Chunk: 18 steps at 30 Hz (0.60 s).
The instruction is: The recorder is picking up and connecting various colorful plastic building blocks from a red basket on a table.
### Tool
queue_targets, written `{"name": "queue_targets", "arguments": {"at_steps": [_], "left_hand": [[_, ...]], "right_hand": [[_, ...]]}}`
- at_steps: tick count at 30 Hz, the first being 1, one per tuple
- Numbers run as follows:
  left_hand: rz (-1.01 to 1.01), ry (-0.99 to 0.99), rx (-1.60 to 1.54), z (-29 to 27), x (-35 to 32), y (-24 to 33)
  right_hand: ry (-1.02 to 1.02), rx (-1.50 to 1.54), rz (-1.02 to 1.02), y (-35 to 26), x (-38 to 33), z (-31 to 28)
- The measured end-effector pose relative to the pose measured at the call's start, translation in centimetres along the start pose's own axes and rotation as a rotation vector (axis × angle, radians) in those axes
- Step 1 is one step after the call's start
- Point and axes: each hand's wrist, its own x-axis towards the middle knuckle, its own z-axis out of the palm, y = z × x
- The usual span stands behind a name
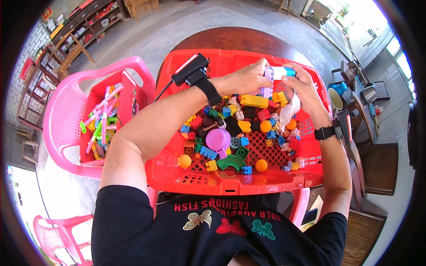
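Head view, upper right: left hand (252, 77) grips purple block (268, 74), right hand (304, 87) blue block (289, 71), probably to steady the white block (279, 72) between.

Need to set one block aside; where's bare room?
Inside the red basket, a bare lattice patch lies right of the green square block, behind the nearby orange ball. Beyond the far rim, a strip of brown table looks bare. It is crowded below the held lilac block, around the long yellow block.

Black shirt (137, 237): red lettering (211, 207) (upside down).
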Motion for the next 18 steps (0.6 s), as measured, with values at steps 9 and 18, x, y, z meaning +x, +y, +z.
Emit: {"name": "queue_targets", "arguments": {"at_steps": [9,18], "left_hand": [[0.214,0.129,0.266,0.5,-0.8,0.8],[0.501,0.282,0.233,1.0,-2.3,3.4]], "right_hand": [[-0.09,-0.202,-0.009,-1.1,0.0,-0.1],[-0.158,-0.136,-0.087,-3.8,-1.4,0.8]]}}
